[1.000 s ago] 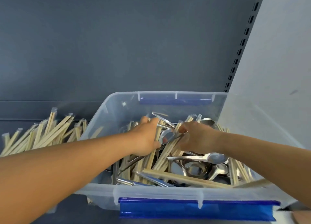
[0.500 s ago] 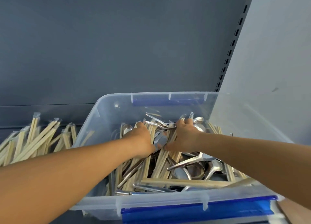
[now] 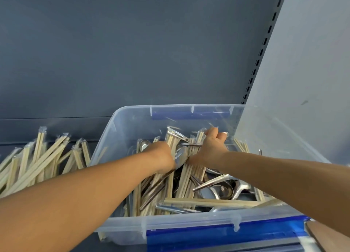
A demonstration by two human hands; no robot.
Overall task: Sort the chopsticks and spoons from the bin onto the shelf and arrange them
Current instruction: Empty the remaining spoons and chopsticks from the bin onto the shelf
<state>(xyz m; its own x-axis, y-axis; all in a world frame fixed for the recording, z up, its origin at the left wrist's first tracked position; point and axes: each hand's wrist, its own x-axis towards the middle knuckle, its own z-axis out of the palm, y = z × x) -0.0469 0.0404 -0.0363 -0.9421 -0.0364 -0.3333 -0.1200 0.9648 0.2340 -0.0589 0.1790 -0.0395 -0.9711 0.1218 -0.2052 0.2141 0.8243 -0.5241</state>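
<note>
A clear plastic bin (image 3: 121, 122) with blue latches stands on the shelf, full of wrapped wooden chopsticks (image 3: 186, 177) and metal spoons (image 3: 214, 181) mixed together. Both hands reach into its far half. My left hand (image 3: 161, 157) has its fingers curled down among chopsticks beside a spoon bowl; what it holds is hidden. My right hand (image 3: 212, 147) grips a bundle of upright chopsticks with a spoon handle crossing them. A pile of wrapped chopsticks (image 3: 43, 162) lies on the shelf to the left of the bin.
The dark grey back panel of the shelf (image 3: 132, 52) rises behind the bin. A slotted upright (image 3: 263, 50) runs along its right edge, with a pale wall (image 3: 312, 62) beyond. A brown edge (image 3: 329, 236) shows at the bottom right corner.
Both hands have shifted farther toward the back of the bin. My right hand has risen and closed around the chopstick bundle. The camera has tilted upward.
</note>
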